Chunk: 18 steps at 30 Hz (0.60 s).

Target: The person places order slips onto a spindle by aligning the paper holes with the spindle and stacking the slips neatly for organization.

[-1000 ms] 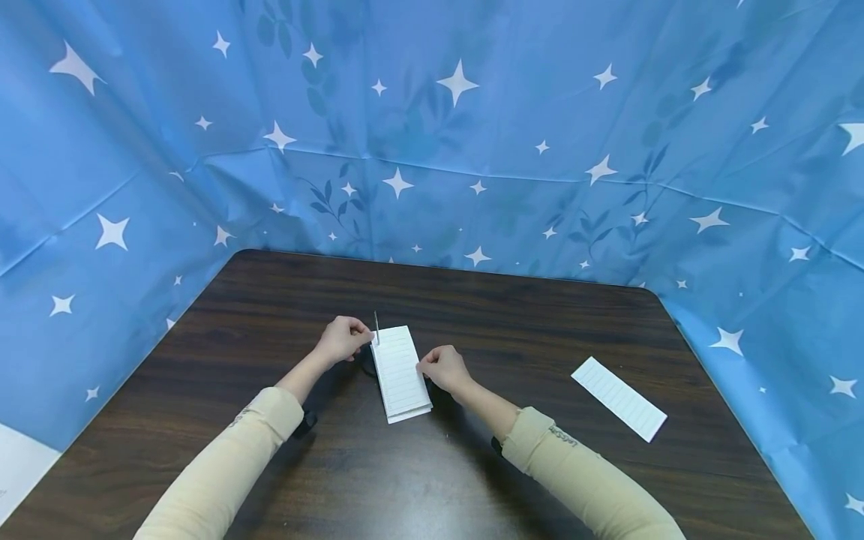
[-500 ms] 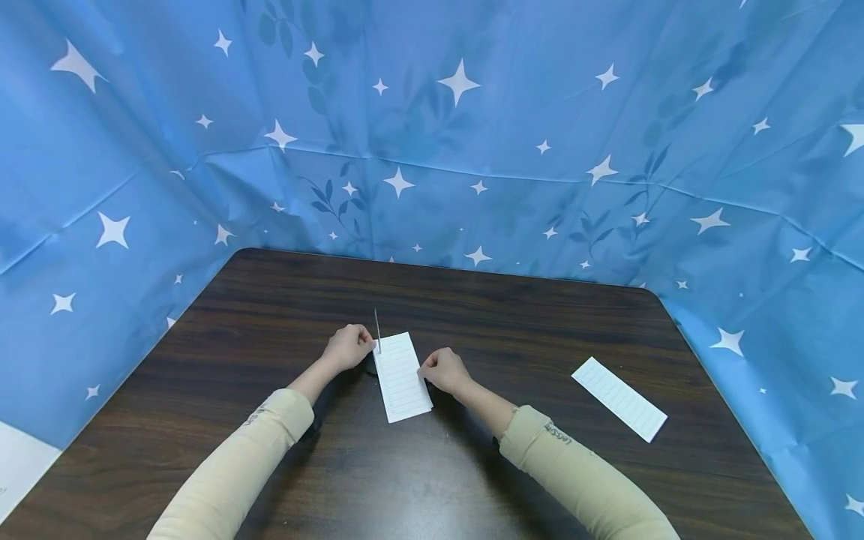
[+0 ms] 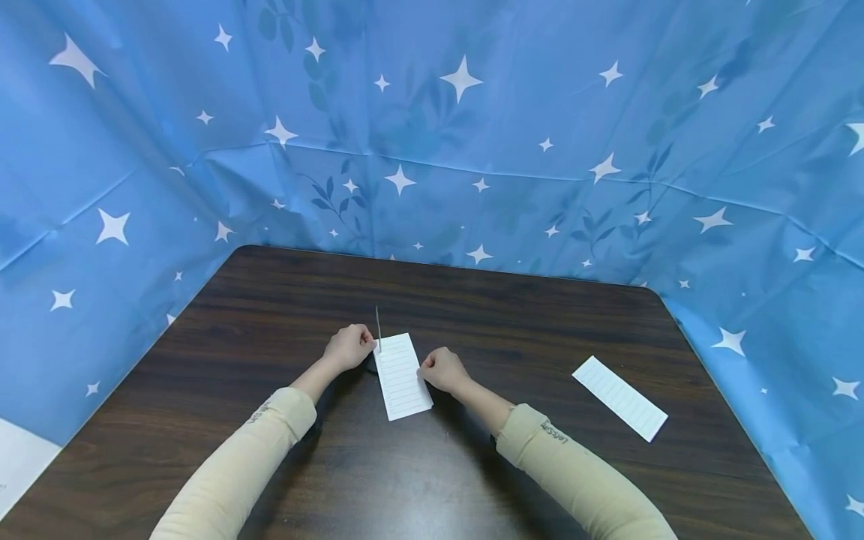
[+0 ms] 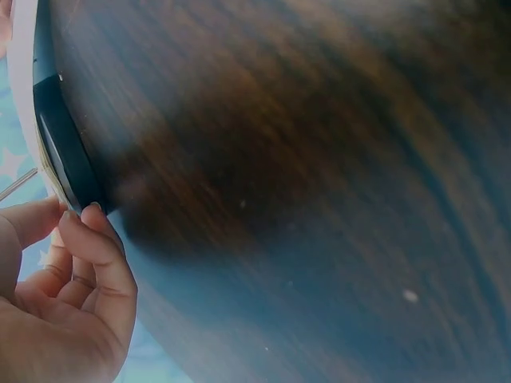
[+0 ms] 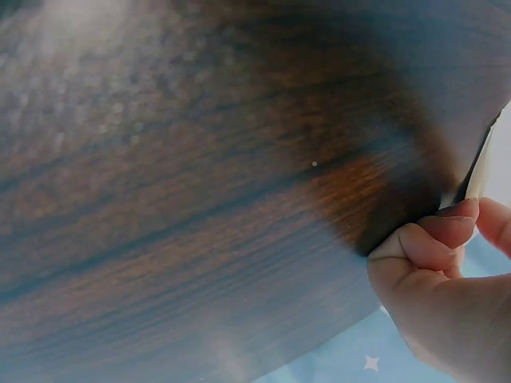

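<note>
A lined white paper slip (image 3: 403, 382) lies flat over a black base (image 4: 65, 148), and a thin metal spike (image 3: 379, 328) rises upright through its upper left part. My left hand (image 3: 349, 346) pinches the slip's left edge beside the spike. From the other side, my right hand (image 3: 443, 370) pinches the right edge between thumb and fingers. More paper edges show beneath the top slip in the left wrist view, so it seems to lie on other sheets. Most of the base is hidden under the paper.
Another lined paper slip (image 3: 620, 399) lies aslant on the dark wooden table (image 3: 499, 322) to the right. A white sheet (image 3: 20, 465) shows at the far left, by the table's edge. A blue curtain (image 3: 432, 150) with stars hangs behind the table.
My left hand has come slightly down and toward me, and the slip has sunk lower along the spike. Its lower edge now lines up with the sheets beneath. The right hand has barely moved.
</note>
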Motion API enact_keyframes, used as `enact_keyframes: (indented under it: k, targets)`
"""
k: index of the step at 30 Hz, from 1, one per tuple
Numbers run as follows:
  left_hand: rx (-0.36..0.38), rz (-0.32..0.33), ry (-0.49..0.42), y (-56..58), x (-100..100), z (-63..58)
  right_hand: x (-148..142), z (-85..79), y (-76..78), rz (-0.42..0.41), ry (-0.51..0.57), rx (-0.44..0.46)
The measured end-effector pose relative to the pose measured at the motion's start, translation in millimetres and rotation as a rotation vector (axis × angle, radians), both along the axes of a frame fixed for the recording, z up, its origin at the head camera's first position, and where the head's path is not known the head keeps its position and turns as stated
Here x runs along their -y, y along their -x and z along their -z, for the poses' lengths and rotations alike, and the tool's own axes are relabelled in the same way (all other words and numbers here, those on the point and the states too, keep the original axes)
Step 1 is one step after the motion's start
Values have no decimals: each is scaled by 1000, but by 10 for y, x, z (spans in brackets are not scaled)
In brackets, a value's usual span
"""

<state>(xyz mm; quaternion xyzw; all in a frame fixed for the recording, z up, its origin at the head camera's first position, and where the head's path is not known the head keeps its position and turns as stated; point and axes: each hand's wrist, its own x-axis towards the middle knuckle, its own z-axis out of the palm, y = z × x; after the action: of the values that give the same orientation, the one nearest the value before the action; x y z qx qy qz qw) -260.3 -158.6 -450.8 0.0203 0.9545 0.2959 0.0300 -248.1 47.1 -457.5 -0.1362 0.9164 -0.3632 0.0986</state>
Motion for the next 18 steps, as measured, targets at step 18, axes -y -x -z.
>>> enact_keyframes:
  k: [18]
  targets:
    - [36,-74,-163,-23,78,40,-55,-15,-14,21,111,101]
